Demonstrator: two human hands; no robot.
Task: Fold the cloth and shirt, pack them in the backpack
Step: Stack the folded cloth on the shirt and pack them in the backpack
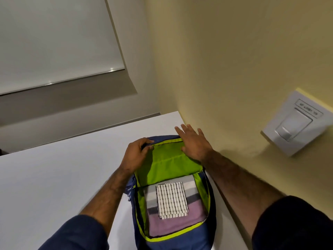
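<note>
A blue backpack (203, 233) with bright green lining lies open on the white table, its flap (167, 165) thrown back away from me. Inside lies a folded shirt (171, 225) with grey, white and mauve bands. A folded white cloth (172, 201) with dark checked lines rests on top of it. My left hand (135, 156) pinches the far left edge of the flap. My right hand (193, 141) lies flat with fingers spread on the flap's far right corner.
The white table (54, 177) spreads out to the left. A yellow wall (234, 69) runs close along the right side of the backpack, with a white switch plate (295, 123) on it. A window with a lowered blind (54, 38) is at the upper left.
</note>
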